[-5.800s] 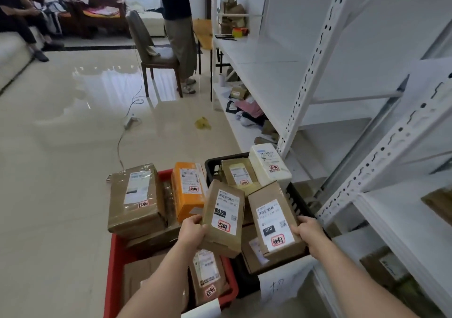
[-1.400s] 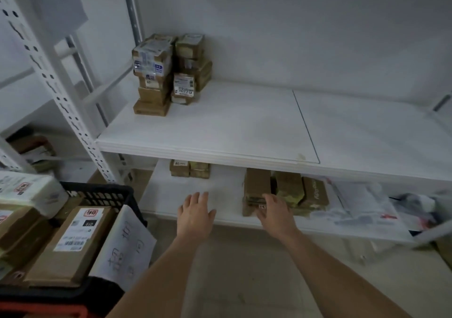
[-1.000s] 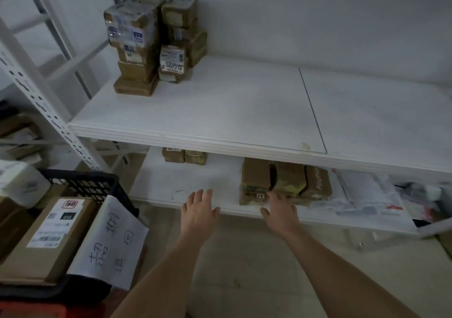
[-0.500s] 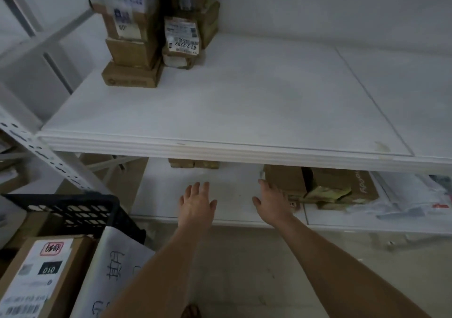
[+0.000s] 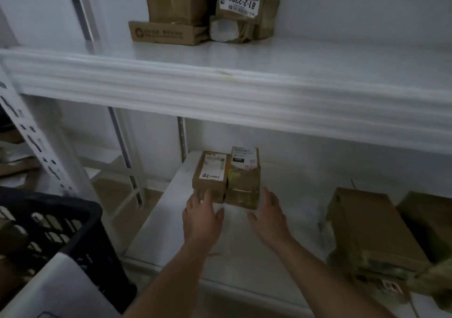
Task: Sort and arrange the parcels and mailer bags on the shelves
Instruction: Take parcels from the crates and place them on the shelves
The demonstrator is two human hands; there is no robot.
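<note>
From the head camera: two small brown cardboard parcels with white labels (image 5: pixel 226 174) side by side on the lower white shelf (image 5: pixel 281 256), left hand (image 5: pixel 201 219) and right hand (image 5: pixel 269 216) open-fingered at their near ends, gripping nothing, black plastic crate (image 5: pixel 61 227) at left.

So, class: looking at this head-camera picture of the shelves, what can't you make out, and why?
- Stacked parcels on the upper shelf: tops cut off by the frame's top edge.
- Right brown parcels on the lower shelf: labels blurred, dim.
- Black crate: contents cut off at the left edge.
- Left hand fingertips: contact with the two small parcels unclear.
</note>
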